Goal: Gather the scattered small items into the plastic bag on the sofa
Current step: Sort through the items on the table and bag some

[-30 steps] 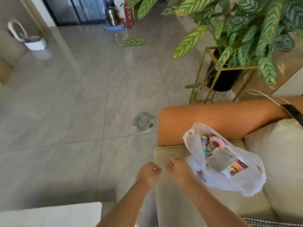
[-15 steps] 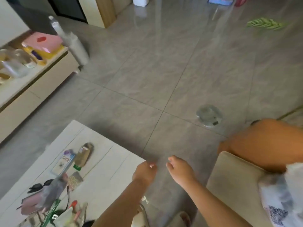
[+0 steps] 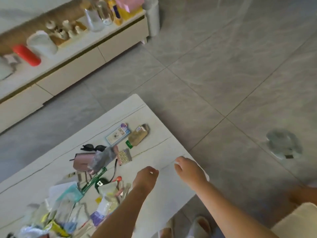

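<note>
White coffee table (image 3: 154,121) strewn with small items (image 3: 120,143), left hand (image 3: 145,177) and right hand (image 3: 188,170) above, apparently loosely curled, empty.

**View swung from sofa to table**

The plastic bag has left the view; only a sofa corner (image 3: 298,220) shows. The white table (image 3: 154,117) fills the middle now, small items (image 3: 118,134) scattered on it. Both hands, left hand (image 3: 145,177) and right hand (image 3: 187,169), now hover above the table's near edge, fingers loosely curled, empty.
</note>
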